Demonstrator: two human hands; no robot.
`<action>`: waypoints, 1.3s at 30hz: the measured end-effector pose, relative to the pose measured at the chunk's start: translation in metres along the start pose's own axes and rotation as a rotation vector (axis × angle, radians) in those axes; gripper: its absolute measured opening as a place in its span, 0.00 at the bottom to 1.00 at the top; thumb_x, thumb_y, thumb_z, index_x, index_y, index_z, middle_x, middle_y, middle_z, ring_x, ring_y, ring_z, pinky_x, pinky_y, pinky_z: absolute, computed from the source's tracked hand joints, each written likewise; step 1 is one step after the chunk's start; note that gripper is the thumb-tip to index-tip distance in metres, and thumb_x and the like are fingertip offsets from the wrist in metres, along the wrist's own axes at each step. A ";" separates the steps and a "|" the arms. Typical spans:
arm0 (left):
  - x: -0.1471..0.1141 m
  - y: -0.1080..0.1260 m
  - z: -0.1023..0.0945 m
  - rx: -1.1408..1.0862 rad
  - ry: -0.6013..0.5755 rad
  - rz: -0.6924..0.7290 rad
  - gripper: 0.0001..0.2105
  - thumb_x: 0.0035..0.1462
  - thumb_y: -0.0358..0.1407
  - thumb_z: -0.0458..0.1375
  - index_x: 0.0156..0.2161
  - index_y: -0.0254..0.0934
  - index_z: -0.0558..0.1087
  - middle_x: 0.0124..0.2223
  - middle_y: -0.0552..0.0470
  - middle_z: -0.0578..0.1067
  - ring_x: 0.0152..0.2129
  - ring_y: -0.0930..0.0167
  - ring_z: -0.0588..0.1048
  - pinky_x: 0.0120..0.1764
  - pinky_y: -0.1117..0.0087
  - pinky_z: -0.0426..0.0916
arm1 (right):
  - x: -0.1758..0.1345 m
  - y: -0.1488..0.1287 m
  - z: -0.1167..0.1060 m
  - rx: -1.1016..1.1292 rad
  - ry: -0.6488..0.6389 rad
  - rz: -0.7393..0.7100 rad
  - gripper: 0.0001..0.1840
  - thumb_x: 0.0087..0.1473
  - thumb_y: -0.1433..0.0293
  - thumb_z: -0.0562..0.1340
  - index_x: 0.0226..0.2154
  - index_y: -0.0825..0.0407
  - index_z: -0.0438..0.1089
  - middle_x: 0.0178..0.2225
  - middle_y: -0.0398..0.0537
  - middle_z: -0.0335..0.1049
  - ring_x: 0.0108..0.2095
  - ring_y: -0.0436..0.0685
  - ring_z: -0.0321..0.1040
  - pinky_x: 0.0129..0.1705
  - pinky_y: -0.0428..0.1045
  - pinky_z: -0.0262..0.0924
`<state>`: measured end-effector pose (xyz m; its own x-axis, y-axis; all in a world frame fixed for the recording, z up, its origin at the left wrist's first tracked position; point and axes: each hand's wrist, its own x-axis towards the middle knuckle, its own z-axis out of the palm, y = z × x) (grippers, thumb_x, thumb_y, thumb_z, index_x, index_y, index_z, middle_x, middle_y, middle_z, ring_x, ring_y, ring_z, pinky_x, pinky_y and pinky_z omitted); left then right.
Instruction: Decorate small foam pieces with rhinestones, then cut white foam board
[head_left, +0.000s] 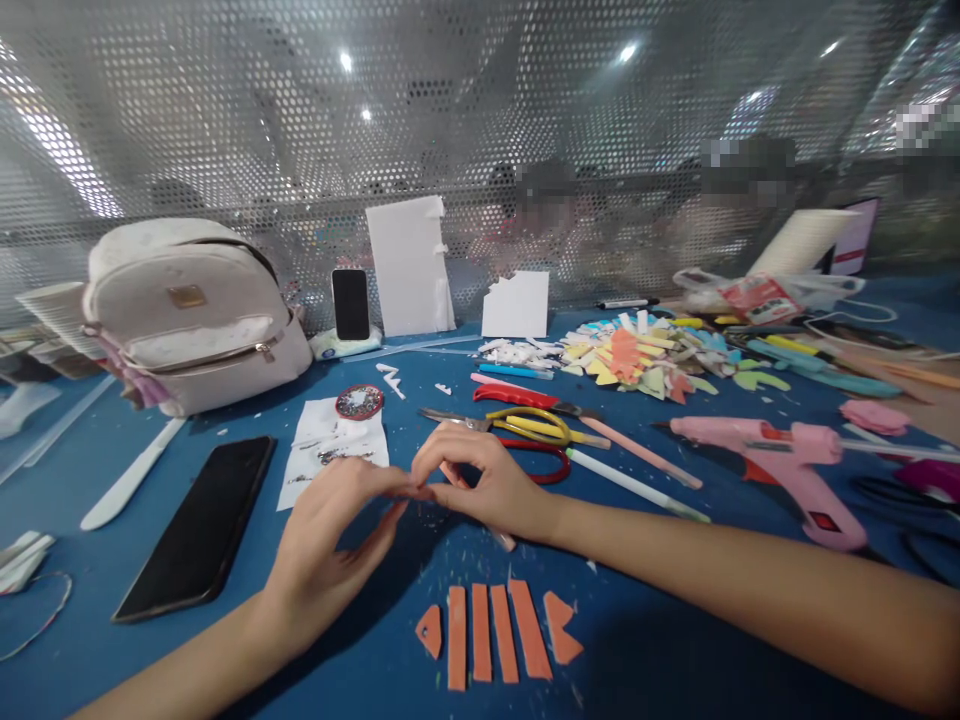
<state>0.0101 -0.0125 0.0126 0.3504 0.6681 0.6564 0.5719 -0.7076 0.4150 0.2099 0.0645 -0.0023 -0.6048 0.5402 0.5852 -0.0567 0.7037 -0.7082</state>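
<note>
Centrally, left hand (334, 530) and right hand (491, 480), fingers (448, 447) meeting at the tips above the tabletop (652, 645); whether closed on anything cannot be told. Nearer the wearer, flat, one row of orange pieces (505, 634): pointed piece (433, 642) with hole, four strips (482, 632), notched piece (557, 630). Left: one black phone (202, 530), lying. Far left: one pale backpack (195, 320). Right: one pink glue gun (814, 475), on its side.
</note>
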 end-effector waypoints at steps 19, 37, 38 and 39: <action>0.006 -0.016 0.002 -0.281 -0.665 -0.292 0.06 0.54 0.38 0.69 0.29 0.40 0.79 0.38 0.53 0.73 0.39 0.67 0.73 0.45 0.67 0.61 | 0.003 0.000 -0.001 0.105 0.163 0.244 0.07 0.58 0.67 0.67 0.30 0.52 0.74 0.31 0.42 0.74 0.27 0.48 0.67 0.30 0.44 0.60; 0.009 -0.025 0.000 -0.128 -0.483 -0.239 0.06 0.56 0.29 0.66 0.30 0.43 0.81 0.32 0.54 0.83 0.32 0.67 0.80 0.44 0.65 0.65 | -0.001 0.002 -0.002 0.017 0.139 0.222 0.06 0.59 0.67 0.67 0.32 0.52 0.75 0.33 0.43 0.75 0.31 0.50 0.68 0.32 0.45 0.60; 0.009 -0.024 0.000 -0.119 -0.493 -0.233 0.06 0.56 0.29 0.66 0.30 0.43 0.80 0.32 0.55 0.83 0.32 0.67 0.80 0.43 0.65 0.65 | -0.001 0.002 -0.002 0.013 0.137 0.220 0.06 0.59 0.67 0.66 0.32 0.52 0.75 0.33 0.43 0.75 0.32 0.50 0.68 0.33 0.45 0.60; 0.010 -0.023 -0.001 -0.109 -0.503 -0.233 0.06 0.56 0.28 0.66 0.30 0.43 0.80 0.32 0.55 0.83 0.32 0.67 0.80 0.43 0.65 0.65 | -0.001 0.002 -0.001 0.009 0.135 0.215 0.06 0.59 0.67 0.66 0.32 0.52 0.75 0.33 0.43 0.75 0.32 0.50 0.68 0.33 0.45 0.60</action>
<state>-0.0003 0.0102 0.0101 0.5495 0.8182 0.1693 0.6060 -0.5298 0.5934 0.2116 0.0662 -0.0040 -0.4926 0.7342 0.4673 0.0547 0.5620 -0.8253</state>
